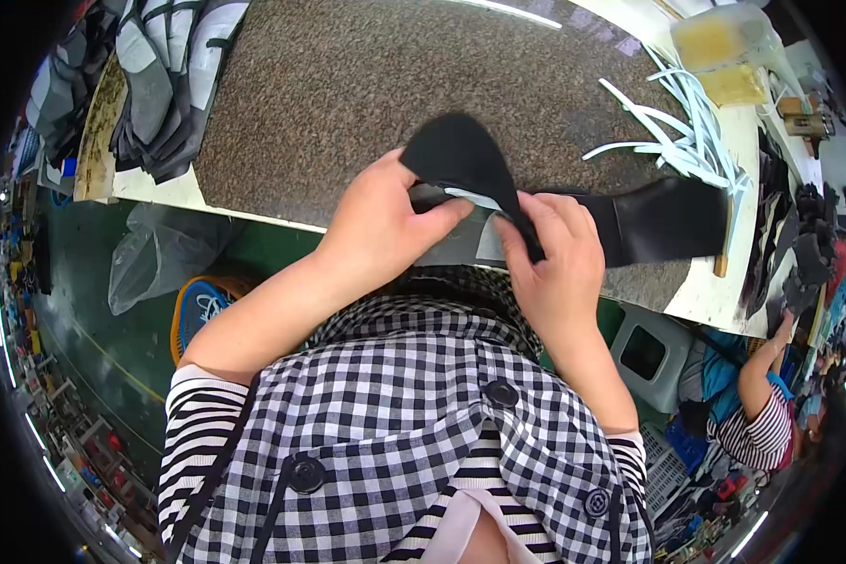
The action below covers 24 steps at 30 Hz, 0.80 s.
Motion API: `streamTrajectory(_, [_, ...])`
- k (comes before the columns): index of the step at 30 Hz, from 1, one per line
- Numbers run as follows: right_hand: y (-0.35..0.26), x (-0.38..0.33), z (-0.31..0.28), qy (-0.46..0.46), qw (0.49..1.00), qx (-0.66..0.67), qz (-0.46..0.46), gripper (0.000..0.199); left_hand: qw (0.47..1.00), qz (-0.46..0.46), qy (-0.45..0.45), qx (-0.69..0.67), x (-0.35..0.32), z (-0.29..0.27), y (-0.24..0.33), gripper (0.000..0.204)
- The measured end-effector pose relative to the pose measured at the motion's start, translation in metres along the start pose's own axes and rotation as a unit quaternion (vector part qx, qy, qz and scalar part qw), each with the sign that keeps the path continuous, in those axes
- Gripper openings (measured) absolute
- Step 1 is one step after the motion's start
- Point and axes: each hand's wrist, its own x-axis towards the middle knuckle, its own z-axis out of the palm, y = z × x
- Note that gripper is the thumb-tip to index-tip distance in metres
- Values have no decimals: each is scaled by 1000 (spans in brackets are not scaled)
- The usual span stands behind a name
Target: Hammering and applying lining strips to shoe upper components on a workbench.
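Between my two hands, over the table's near edge, is a curved black shoe-upper piece [462,150] with a light strip [472,198] along its inner side. My left hand [383,211] grips its left edge, thumb pressed near the strip. Fingers and thumb of my right hand [559,258] pinch the right end of the same piece. Just right of that hand, another flat black piece [672,224] lies at the table edge. A grey piece with a pale patch [490,240] shows below and between my hands; I cannot tell whether it is joined to the black one.
Brown carpet-like matting [348,85] covers the table. Stacked grey and black pieces [160,85] lie at the far left. Loose pale strips [681,122] are heaped at the right beside a yellowish translucent block [724,56]. A grey stool [650,357] and another person [757,423] are at the right.
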Motion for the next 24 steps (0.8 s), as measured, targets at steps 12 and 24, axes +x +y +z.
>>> streamTrajectory(12, [11, -5, -3, -91, 990, -60, -90, 43, 993, 96, -39, 60, 8, -14, -16, 26])
streamTrajectory(24, [5, 8, -3, -140, 974, -58, -170, 54, 931, 298, -57, 203, 20, -40, -39, 28])
